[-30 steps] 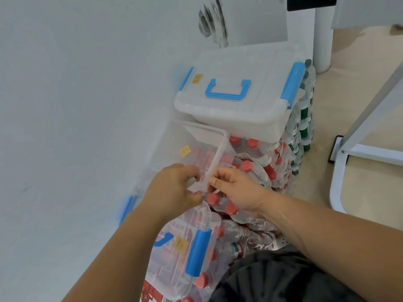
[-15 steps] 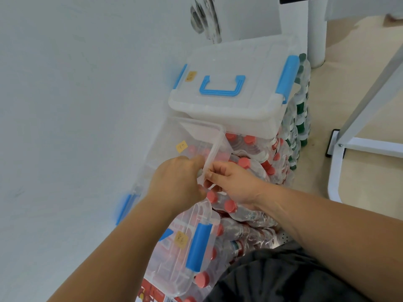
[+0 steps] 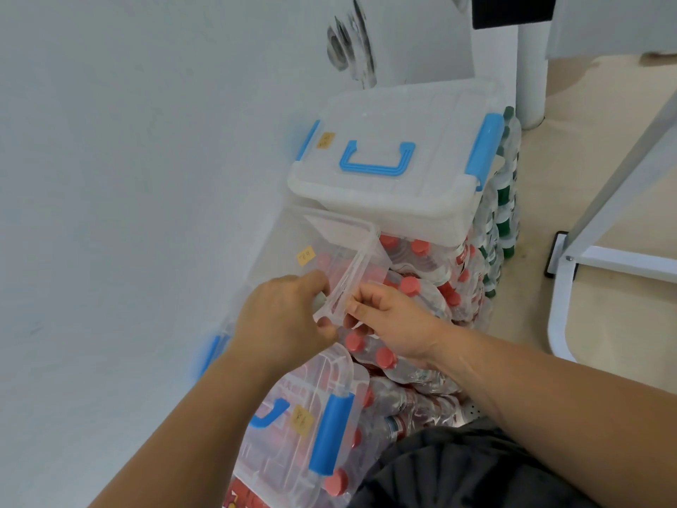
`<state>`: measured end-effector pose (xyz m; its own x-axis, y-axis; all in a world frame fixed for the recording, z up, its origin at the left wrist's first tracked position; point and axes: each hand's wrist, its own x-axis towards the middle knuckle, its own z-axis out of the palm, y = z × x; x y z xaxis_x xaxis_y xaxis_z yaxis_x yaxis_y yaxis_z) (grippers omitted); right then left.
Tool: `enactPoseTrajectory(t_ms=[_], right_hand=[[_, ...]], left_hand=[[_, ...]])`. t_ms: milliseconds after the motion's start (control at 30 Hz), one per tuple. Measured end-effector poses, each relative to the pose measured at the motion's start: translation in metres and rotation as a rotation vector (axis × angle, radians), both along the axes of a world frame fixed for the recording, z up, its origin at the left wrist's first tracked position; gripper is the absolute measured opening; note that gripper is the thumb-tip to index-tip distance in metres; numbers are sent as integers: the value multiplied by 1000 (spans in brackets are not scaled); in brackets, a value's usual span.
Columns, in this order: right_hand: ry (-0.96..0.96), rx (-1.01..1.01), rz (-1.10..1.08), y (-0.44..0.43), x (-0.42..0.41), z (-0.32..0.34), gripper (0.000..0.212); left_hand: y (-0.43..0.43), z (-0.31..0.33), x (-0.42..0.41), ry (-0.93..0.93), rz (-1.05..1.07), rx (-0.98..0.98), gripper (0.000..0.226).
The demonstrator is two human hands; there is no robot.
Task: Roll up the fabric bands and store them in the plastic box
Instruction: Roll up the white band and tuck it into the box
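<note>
A clear, lidless plastic box [image 3: 293, 247] with a yellow sticker stands tilted against the wall on top of packed bottles. My left hand [image 3: 282, 320] and my right hand [image 3: 395, 324] both grip its near corner rim [image 3: 348, 276], left fingers inside the box and right fingers outside. A small grey-green bit [image 3: 319, 299] shows at my left fingertips; I cannot tell what it is. No fabric band is plainly visible. The box's clear lid [image 3: 293, 449], with a blue handle and blue latch, lies below my hands.
A closed plastic box [image 3: 395, 199] with blue handle and latches sits behind, on shrink-wrapped red-capped bottles [image 3: 421, 287]. Green-capped bottles [image 3: 507, 214] stand to its right. A white wall runs along the left. A white metal frame [image 3: 571, 287] stands on the floor at right.
Both hands have kept their hold on the box's near corner, and the box has barely moved. The view has drifted slightly.
</note>
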<state>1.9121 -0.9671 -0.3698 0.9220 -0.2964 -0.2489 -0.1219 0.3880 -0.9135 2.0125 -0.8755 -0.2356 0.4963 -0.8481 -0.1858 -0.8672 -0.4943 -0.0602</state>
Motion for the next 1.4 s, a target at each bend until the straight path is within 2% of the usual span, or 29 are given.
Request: enactPoseTrajectory(t_ms=[233,533,600,767,1067,1400], right_hand=[[42,-5,13,1,-2,2,21],[150,-104,33,0,0,7,21],[183,-93,7,-3,2,9,23],[248,-95,-76,-10,14,22,46],[316,-90,-16,0,12,27,42],[350,-126,-46,-1,11,38,43]], left_hand=[[17,11,4,-36,4,-286,23],[30,1,4,1,68,-664,18],[31,0,8,13,42,-703,14],[37,-7,14,60,-1,-729,13],[46,-12,8,53,120,-825,10],[23,9,15,23,210,-1038,5]])
